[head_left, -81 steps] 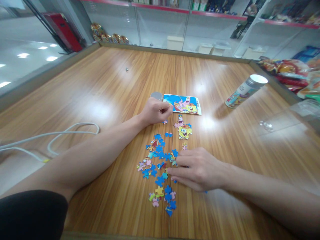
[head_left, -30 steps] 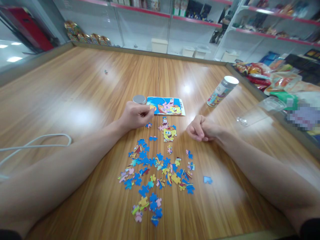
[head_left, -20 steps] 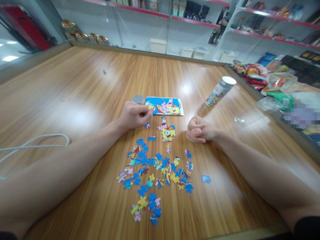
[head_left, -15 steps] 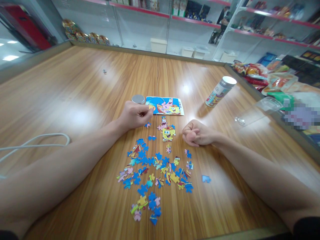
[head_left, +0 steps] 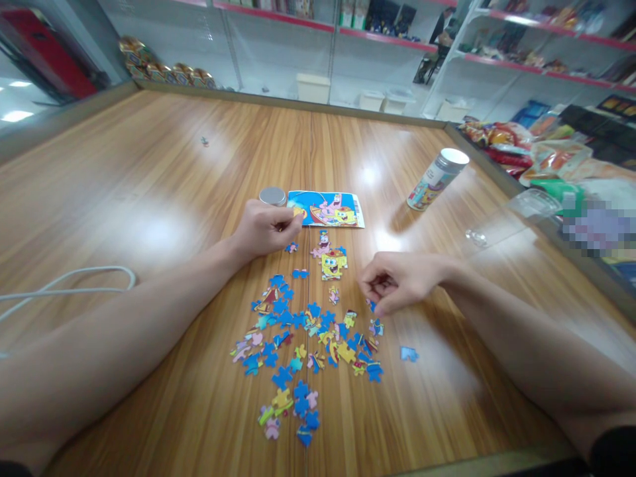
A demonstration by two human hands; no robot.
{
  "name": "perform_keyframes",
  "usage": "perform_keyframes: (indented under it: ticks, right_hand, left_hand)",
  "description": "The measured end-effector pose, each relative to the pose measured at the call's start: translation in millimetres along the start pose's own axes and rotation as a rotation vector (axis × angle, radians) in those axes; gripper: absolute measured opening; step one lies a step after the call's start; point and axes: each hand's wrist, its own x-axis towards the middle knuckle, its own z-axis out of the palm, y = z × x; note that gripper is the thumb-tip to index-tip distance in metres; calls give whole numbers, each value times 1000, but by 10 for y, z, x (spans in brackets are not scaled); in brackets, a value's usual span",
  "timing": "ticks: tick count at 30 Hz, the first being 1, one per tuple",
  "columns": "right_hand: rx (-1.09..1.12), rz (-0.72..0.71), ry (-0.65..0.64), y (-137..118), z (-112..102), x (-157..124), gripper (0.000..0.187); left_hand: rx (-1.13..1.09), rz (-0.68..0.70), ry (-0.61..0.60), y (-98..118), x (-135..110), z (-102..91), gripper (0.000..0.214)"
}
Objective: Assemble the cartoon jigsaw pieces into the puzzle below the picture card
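Observation:
My left hand (head_left: 268, 228) is closed in a pinch at the lower left corner of the picture card (head_left: 342, 211). Whether a small piece sits between its fingertips cannot be made out. My right hand (head_left: 400, 281) hovers palm down, fingers curled and thumb apart, over a blue puzzle piece (head_left: 371, 306) that it partly hides. A few joined pieces show a yellow square character (head_left: 332, 265) and a pink one above it. Toward me lie many loose blue, yellow and pink puzzle pieces (head_left: 285, 318). One blue piece (head_left: 409, 354) lies apart at right.
A round silver lid (head_left: 272, 196) lies behind my left hand. An upright printed tube (head_left: 437, 179) and a clear plastic container (head_left: 511, 222) are at right, near bagged goods (head_left: 556, 159). A white cable (head_left: 89, 269) loops at left. Shelves stand beyond the wooden table (head_left: 163, 159).
My right hand has turned from a loose fist and lowered slightly toward me, its thumb now down near the blue piece. My left hand has stayed in nearly the same place.

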Motion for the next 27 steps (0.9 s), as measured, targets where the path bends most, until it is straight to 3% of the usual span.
perform_keyframes:
  ticks: [4, 7, 11, 15, 18, 27]
  right_hand:
    - [-397, 160, -9, -298, 136, -55, 44]
    - [-552, 166, 53, -415, 258, -57, 31]
    - [-593, 151, 86, -423, 315, -44, 19]
    - [-603, 138, 79, -420, 304, -35, 15]
    - [-603, 139, 73, -427, 305, -28, 14]
    - [-636, 86, 114, -460, 301, -7, 9]
  left_hand:
    - [2, 10, 0, -5, -4, 9, 49]
    - [-7, 7, -8, -11, -14, 11, 49]
    - [-54, -7, -67, -2, -5, -2, 41]
    - [-183, 114, -239, 33, 38, -1, 9]
    - [-280, 217, -360, 85, 63, 15, 20]
    - [-407, 268, -548, 212, 60, 22, 31]
